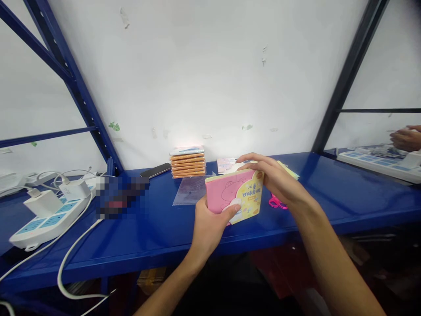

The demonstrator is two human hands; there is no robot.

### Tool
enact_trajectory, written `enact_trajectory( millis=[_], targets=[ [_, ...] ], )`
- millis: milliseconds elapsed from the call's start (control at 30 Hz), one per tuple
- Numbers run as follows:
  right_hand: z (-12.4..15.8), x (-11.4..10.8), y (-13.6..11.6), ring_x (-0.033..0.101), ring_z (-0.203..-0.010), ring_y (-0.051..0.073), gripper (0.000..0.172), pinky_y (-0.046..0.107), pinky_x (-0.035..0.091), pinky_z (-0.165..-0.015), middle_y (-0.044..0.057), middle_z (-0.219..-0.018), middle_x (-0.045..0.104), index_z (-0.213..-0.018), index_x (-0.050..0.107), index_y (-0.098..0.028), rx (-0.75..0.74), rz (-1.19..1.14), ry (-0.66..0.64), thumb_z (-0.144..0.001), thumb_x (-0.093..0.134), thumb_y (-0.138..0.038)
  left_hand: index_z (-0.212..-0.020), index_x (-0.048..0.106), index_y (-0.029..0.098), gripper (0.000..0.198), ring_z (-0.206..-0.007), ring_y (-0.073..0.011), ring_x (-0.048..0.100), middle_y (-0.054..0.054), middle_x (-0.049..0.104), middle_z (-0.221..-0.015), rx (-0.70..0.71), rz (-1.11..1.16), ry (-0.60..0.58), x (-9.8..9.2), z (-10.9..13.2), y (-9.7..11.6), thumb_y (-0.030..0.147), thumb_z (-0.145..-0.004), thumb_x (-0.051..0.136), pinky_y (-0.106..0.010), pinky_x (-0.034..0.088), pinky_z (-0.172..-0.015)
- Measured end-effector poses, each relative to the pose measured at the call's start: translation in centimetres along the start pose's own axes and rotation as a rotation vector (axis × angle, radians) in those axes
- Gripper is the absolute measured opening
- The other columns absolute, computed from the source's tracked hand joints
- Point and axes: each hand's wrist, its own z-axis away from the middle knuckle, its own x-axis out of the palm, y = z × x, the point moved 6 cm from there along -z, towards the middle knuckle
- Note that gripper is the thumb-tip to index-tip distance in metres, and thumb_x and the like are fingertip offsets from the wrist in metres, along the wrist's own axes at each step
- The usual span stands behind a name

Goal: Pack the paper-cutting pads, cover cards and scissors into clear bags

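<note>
A pink-and-yellow booklet [221, 193] sits mid-shelf, held up off the blue steel shelf [138, 239] w/ both hands. Long axis runs roughly left-right, tipped up toward the right. The left hand [208, 230] is nearer, under the lower edge, w/ thumb across the front cover. The right hand [268, 177] comes in from the right, fingers curled over the far top edge, so both grips are closed on the booklet, not wide. Cover: pink panel w/ outline cartoon on the left, yellow panel w/ title on the right (small print too fine to read).

Just right of it, hot-pink scissors [277, 202] lie nearest the right hand. Far left of the hands: stack of orange packs [187, 163], clear plastic sleeve [190, 191], phone [155, 170]. Further left, white power strip [46, 224] w/ chargers. Far right, a co-worker's hand [407, 138] is above a second power strip [378, 166].
</note>
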Motion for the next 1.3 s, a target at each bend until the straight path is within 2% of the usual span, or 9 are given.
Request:
enact_trajectory(
  millis=[200, 300, 433, 533, 633, 767, 867, 1100, 1300],
  targets=[
    [-1.5, -1.1, 1.7, 0.072, -0.087, 0.027, 0.042, 0.04, 0.054, -0.08, 0.006, -0.094, 0.077, -0.11, 0.067, -0.027, -0.025, -0.107, 0.085, -0.095, 0.046, -0.06, -0.103, 0.081, 0.013, 0.035, -0.096, -0.0309, 0.079, -0.013, 0.082, -0.107, 0.015, -0.012, 0.128, -1.0, -0.1, 0.6, 0.027, -0.072, 0.09, -0.04, 0.066, -0.082],
    [-2.6, -1.2, 3.6, 0.072, -0.09, 0.027, 0.043, 0.04, 0.054, -0.084, 0.009, -0.092, 0.078, -0.107, 0.068, -0.023, -0.019, 0.133, 0.108, -0.097, 0.043, -0.056, -0.106, 0.081, 0.011, 0.041, -0.094, -0.0306, 0.079, -0.013, 0.082, -0.104, 0.126, 0.019, 0.264, -3.2, -0.6, 2.1, 0.028, -0.07, 0.092, -0.041, 0.066, -0.084],
    [-2.5, 1.4, 4.9, 0.07, -0.109, 0.029, 0.034, 0.043, 0.05, -0.096, 0.008, -0.118, 0.077, -0.118, 0.072, -0.024, -0.061, 0.68, -0.129, -0.099, 0.049, -0.04, -0.114, 0.078, 0.013, 0.048, -0.101, -0.0283, 0.078, -0.011, 0.081, -0.11, 0.351, 0.138, 0.378, -6.8, -1.3, 5.4, 0.025, -0.07, 0.093, -0.042, 0.064, -0.094],
    [-1.4, 4.5, 5.1, 0.063, -0.126, 0.029, 0.041, 0.044, 0.044, -0.109, 0.004, -0.141, 0.068, -0.136, 0.067, -0.028, -0.13, 0.787, -0.368, -0.104, 0.044, -0.041, -0.117, 0.077, 0.017, 0.049, -0.113, -0.0292, 0.074, -0.009, 0.079, -0.12, 0.465, 0.178, 0.436, -9.0, -1.4, 7.5, 0.02, -0.071, 0.092, -0.043, 0.062, -0.101],
    [-0.7, 6.5, 5.1, 0.059, -0.132, 0.032, 0.047, 0.047, 0.04, -0.113, 0.004, -0.145, 0.066, -0.14, 0.066, -0.028, -0.168, 0.855, -0.451, -0.105, 0.042, -0.048, -0.115, 0.078, 0.019, 0.046, -0.116, -0.0305, 0.073, -0.009, 0.078, -0.123, 0.497, 0.186, 0.469, -10.2, -1.3, 8.6, 0.018, -0.071, 0.092, -0.044, 0.063, -0.101],
    [-0.8, 7.2, 5.1, 0.066, -0.122, 0.035, 0.046, 0.047, 0.046, -0.106, 0.008, -0.135, 0.072, -0.132, 0.072, -0.024, -0.189, 0.908, -0.388, -0.105, 0.044, -0.049, -0.113, 0.078, 0.018, 0.046, -0.116, -0.0315, 0.073, -0.01, 0.078, -0.122, 0.514, 0.193, 0.475, -10.4, -1.3, 8.8, 0.017, -0.07, 0.093, -0.045, 0.063, -0.1],
    [-1.4, 6.6, 5.0, 0.072, -0.111, 0.036, 0.043, 0.048, 0.05, -0.098, 0.01, -0.125, 0.077, -0.12, 0.078, -0.022, -0.148, 0.913, -0.29, -0.104, 0.045, -0.045, -0.112, 0.078, 0.016, 0.047, -0.114, -0.0322, 0.073, -0.011, 0.079, -0.12, 0.498, 0.209, 0.449, -10.0, -1.3, 8.7, 0.017, -0.068, 0.094, -0.046, 0.064, -0.098],
    [-1.6, 2.8, 2.0, 0.077, -0.1, 0.031, 0.044, 0.042, 0.058, -0.089, 0.012, -0.12, 0.078, -0.125, 0.075, -0.018, -0.197, 0.719, 0.17, -0.093, 0.064, -0.045, -0.112, 0.079, 0.018, 0.047, -0.113, -0.0314, 0.074, -0.009, 0.079, -0.119, 0.487, 0.174, 0.411, -9.2, -1.0, 8.6, 0.018, -0.068, 0.094, -0.043, 0.064, -0.098],
    [-0.1, 0.1, -0.7, 0.077, -0.091, 0.028, 0.04, 0.041, 0.059, -0.08, 0.009, -0.107, 0.081, -0.123, 0.076, -0.021, -0.306, 0.602, 0.374, -0.088, 0.057, -0.023, -0.115, 0.078, 0.019, 0.048, -0.111, -0.0304, 0.074, -0.007, 0.08, -0.116, 0.483, 0.152, 0.411, -8.9, -0.4, 9.2, 0.018, -0.068, 0.093, -0.043, 0.064, -0.098]
  ],
)
